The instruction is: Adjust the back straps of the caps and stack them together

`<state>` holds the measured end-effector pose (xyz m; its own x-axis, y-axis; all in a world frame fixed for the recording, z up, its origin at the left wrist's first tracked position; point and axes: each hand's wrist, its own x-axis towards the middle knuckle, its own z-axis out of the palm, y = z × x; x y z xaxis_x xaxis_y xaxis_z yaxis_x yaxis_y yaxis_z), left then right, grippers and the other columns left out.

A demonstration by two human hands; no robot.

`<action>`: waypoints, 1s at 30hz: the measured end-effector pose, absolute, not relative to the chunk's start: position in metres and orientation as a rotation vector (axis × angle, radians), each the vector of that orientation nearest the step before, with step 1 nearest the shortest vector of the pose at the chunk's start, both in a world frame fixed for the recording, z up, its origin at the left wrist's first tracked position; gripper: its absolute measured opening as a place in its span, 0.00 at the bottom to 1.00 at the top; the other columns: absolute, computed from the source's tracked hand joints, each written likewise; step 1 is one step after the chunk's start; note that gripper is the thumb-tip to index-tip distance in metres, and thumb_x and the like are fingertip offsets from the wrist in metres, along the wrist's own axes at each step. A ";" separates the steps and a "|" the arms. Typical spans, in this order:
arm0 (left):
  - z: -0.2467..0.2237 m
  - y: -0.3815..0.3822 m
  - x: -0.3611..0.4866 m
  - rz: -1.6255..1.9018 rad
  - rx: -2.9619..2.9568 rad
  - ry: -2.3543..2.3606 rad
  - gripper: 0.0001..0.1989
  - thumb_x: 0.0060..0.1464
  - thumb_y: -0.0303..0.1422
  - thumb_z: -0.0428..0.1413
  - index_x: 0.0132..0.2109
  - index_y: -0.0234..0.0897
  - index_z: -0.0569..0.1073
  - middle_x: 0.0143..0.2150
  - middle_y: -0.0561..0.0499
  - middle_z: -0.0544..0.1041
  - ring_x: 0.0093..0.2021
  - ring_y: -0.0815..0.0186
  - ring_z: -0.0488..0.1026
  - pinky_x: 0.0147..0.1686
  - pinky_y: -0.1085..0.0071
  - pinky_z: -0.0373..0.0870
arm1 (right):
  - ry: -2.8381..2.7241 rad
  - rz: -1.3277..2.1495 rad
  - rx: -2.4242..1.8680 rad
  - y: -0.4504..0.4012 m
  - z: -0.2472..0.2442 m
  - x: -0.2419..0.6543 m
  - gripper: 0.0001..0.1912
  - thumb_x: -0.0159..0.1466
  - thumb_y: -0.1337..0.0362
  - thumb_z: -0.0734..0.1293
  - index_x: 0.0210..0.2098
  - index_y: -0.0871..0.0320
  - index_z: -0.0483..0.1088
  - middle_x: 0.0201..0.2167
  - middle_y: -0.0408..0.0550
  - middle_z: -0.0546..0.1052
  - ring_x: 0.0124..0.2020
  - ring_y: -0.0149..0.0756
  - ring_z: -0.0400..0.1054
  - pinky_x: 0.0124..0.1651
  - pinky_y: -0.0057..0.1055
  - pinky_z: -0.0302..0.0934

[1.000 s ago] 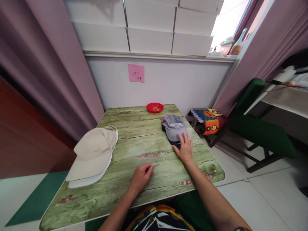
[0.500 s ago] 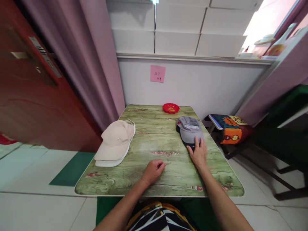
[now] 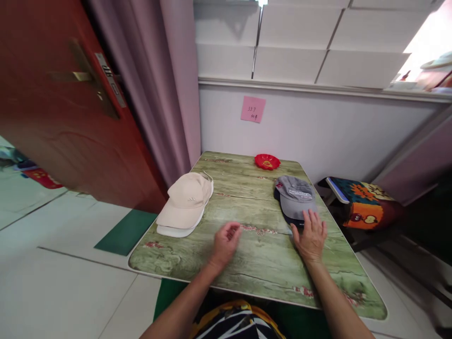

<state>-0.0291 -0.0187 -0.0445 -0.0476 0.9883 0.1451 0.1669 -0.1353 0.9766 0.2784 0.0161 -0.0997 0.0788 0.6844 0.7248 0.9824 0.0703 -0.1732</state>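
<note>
On the right of the table a grey cap [image 3: 297,195] lies on top of a dark cap [image 3: 290,218], of which only the edge shows. My right hand [image 3: 311,238] is open at their brims, fingers spread, fingertips at the front edge of the grey brim; whether they touch it I cannot tell. To the left, a beige cap [image 3: 187,197] rests on a white cap [image 3: 183,231], brims pointing toward me and left. My left hand [image 3: 224,246] hovers over or rests on the near middle of the table, fingers loosely curled, a gap to the thumb, holding nothing.
The wood-patterned green table [image 3: 243,188] has a red scalloped dish [image 3: 267,162] near its far edge. Beyond stands a wall with a pink note [image 3: 253,109]. A red door [image 3: 106,141] and purple curtain [image 3: 176,84] are at left, a cloth-covered stool [image 3: 367,202] at right.
The view has turned left. My right hand has drawn back slightly from the grey cap's brim. My left hand has lifted a little and loosened from a fist. The caps look unmoved.
</note>
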 end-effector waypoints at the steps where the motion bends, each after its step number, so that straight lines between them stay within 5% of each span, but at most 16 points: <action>1: -0.037 -0.016 -0.042 1.368 1.309 1.362 0.15 0.54 0.41 0.56 0.44 0.34 0.72 0.32 0.51 0.73 0.28 0.69 0.68 0.27 0.74 0.65 | -1.666 -0.558 -1.672 0.016 -0.100 0.279 0.32 0.67 0.55 0.59 0.66 0.63 0.56 0.65 0.62 0.61 0.68 0.55 0.50 0.66 0.58 0.40; 5: -0.011 -0.013 -0.109 1.858 0.850 1.482 0.18 0.47 0.39 0.62 0.43 0.36 0.69 0.30 0.55 0.71 0.25 0.72 0.68 0.25 0.76 0.67 | -1.637 -0.543 -1.656 0.017 -0.101 0.280 0.29 0.67 0.56 0.60 0.63 0.64 0.60 0.65 0.63 0.62 0.68 0.55 0.50 0.66 0.58 0.41; 9: -0.005 -0.031 -0.161 1.927 0.488 1.596 0.19 0.39 0.29 0.66 0.38 0.36 0.67 0.27 0.57 0.71 0.21 0.71 0.70 0.24 0.72 0.73 | -1.622 -0.509 -1.638 0.013 -0.101 0.283 0.25 0.67 0.56 0.60 0.60 0.63 0.64 0.63 0.63 0.65 0.67 0.56 0.52 0.66 0.58 0.42; 15: 0.003 -0.040 -0.173 1.642 0.301 1.504 0.02 0.51 0.24 0.59 0.33 0.29 0.72 0.28 0.44 0.78 0.28 0.61 0.79 0.31 0.65 0.80 | -1.581 -0.502 -1.600 0.013 -0.102 0.287 0.24 0.66 0.56 0.62 0.58 0.62 0.66 0.60 0.62 0.68 0.65 0.56 0.56 0.65 0.56 0.44; 19: 0.011 -0.034 -0.173 1.588 0.279 1.519 0.03 0.53 0.21 0.58 0.31 0.28 0.73 0.23 0.48 0.76 0.20 0.68 0.74 0.21 0.74 0.75 | -1.547 -0.502 -1.571 0.015 -0.105 0.291 0.24 0.66 0.56 0.63 0.57 0.62 0.66 0.59 0.63 0.69 0.64 0.55 0.57 0.65 0.55 0.46; 22: 0.021 -0.026 -0.175 1.694 0.225 1.432 0.05 0.52 0.19 0.57 0.32 0.30 0.73 0.25 0.50 0.76 0.22 0.70 0.74 0.24 0.75 0.76 | -1.533 -0.496 -1.571 0.016 -0.108 0.293 0.23 0.66 0.56 0.62 0.56 0.62 0.67 0.58 0.63 0.70 0.63 0.55 0.58 0.64 0.55 0.47; 25: 0.035 -0.010 -0.176 1.823 0.227 1.249 0.05 0.56 0.23 0.56 0.32 0.32 0.72 0.31 0.47 0.77 0.34 0.64 0.78 0.37 0.66 0.80 | -1.535 -0.489 -1.581 0.016 -0.109 0.293 0.23 0.66 0.56 0.62 0.55 0.62 0.67 0.57 0.63 0.71 0.62 0.55 0.59 0.63 0.54 0.48; 30: 0.043 0.021 -0.180 1.882 0.144 0.963 0.20 0.60 0.45 0.52 0.27 0.35 0.64 0.32 0.47 0.74 0.42 0.56 0.76 0.48 0.46 0.74 | -1.523 -0.472 -1.587 0.017 -0.110 0.293 0.22 0.66 0.56 0.61 0.55 0.62 0.67 0.57 0.63 0.71 0.62 0.54 0.59 0.62 0.54 0.48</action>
